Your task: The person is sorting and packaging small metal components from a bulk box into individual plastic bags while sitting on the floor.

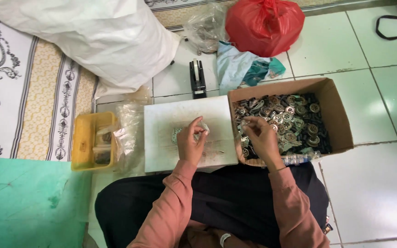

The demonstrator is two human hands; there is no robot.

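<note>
My left hand (190, 140) hovers over a white board (161, 151) and is closed on a small clear plastic bag (201, 126) with round metal pieces (177, 133) showing beside it. My right hand (260, 136) reaches into the left side of a cardboard box (336, 110) and pinches a small round metal piece (245, 122) between its fingertips. The box is full of several round silver and dark metal pieces (295, 121). Both arms wear pink sleeves.
A yellow plastic tub (84, 142) with clear bags stands left of the board. Behind it are a black tape dispenser (197, 78), a big white sack (93, 36), a red plastic bag (265, 25) and crumpled blue bags (240, 66). A green mat (24, 202) lies at lower left.
</note>
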